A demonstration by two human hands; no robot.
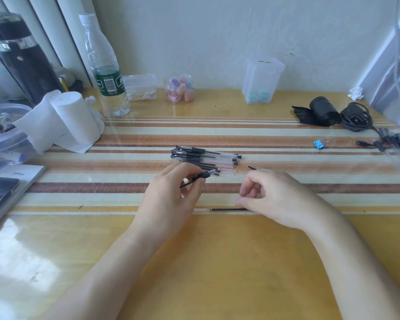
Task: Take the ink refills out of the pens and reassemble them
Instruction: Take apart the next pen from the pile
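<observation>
Just in front of the pile of pens (206, 158), my left fingers (194, 181) pinch a black pen tip section with its refill (201, 176), point slanting up toward the pile. My left hand (169, 197) is curled, palm turned inward, forearm angling in from the lower left. Nearer me than the pile, my right fingers (243, 200) press down on the end of a loose ink refill (226, 209) lying flat on the tabletop (217, 262). My right hand (273, 199) arches over it, knuckles up, forearm running off to the lower right.
</observation>
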